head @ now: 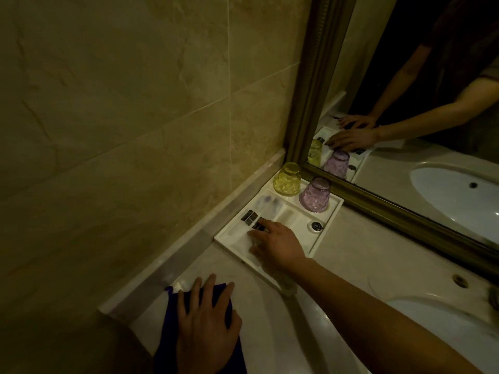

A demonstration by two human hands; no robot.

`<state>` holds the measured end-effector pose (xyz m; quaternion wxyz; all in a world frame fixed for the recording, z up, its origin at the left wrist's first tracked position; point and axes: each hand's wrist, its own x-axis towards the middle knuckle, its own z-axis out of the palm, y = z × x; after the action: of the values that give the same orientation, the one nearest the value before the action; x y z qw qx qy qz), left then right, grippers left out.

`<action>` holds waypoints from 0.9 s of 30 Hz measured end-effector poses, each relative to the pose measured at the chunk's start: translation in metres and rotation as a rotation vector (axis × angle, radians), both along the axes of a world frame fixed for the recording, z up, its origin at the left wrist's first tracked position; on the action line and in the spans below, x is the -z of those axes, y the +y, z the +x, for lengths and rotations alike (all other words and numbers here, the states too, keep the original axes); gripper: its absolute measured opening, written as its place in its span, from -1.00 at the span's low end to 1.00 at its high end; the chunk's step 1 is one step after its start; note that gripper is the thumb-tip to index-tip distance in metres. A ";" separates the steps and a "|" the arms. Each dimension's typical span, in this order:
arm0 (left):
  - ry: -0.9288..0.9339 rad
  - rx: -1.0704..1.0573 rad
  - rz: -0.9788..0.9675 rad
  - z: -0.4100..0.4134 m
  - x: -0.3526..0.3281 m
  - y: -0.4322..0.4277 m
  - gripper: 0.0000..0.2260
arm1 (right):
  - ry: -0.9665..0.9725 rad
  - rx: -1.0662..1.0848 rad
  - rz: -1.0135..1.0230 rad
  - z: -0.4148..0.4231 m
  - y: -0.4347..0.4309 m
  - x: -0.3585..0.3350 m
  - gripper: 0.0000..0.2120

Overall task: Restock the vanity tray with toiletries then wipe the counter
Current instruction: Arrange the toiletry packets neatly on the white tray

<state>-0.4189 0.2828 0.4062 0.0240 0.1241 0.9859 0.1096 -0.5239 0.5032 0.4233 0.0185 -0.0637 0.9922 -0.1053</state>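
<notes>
A: While pressed flat under the left hand (pixel 206 323), fingers spread and nothing pinched, blue cloth (pixel 172 344) lying on the marble counter (pixel 359 247) at its near left end. Soft and limp, judged light; best gathered by a bunched fold rather than a corner.

B: And the right hand (pixel 279 245)?

A: Palm down over the white vanity tray (pixel 324 233), fingers loosely extended onto the dark sachets (pixel 249 215) in a middle compartment; whether anything is actually gripped, cannot tell. Sachets judged thin, light, slippery in the wrapper; pinch by the edges.

B: Fragile items?

A: Yellow tumbler (pixel 287 178) and purple tumbler (pixel 316 195), inverted in the tray's far compartments just beside the mirror frame (pixel 388 211). Probably glass or hard plastic; hold around the body, not the rim.

B: Room for wiping?

A: Tray tucked into the corner, close against the wall ledge (pixel 189 247). Open counter between tray and cloth, and right of the tray toward the basin (pixel 432 319); ledge and frame as hard stops.
</notes>
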 end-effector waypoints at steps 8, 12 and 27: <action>-0.014 -0.002 -0.010 -0.001 0.000 0.000 -0.51 | 0.041 0.082 -0.025 0.001 -0.012 0.001 -0.57; -0.012 -0.003 -0.033 0.000 0.001 0.000 -0.51 | 0.021 0.099 -0.038 -0.002 -0.016 -0.005 -0.52; 0.014 0.001 -0.013 0.003 -0.002 0.002 -0.52 | 0.035 0.374 0.074 0.082 0.042 -0.005 -0.52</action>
<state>-0.4158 0.2845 0.4087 0.0181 0.1253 0.9867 0.1022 -0.4415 0.5447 0.4281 -0.0165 0.1209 0.9901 -0.0691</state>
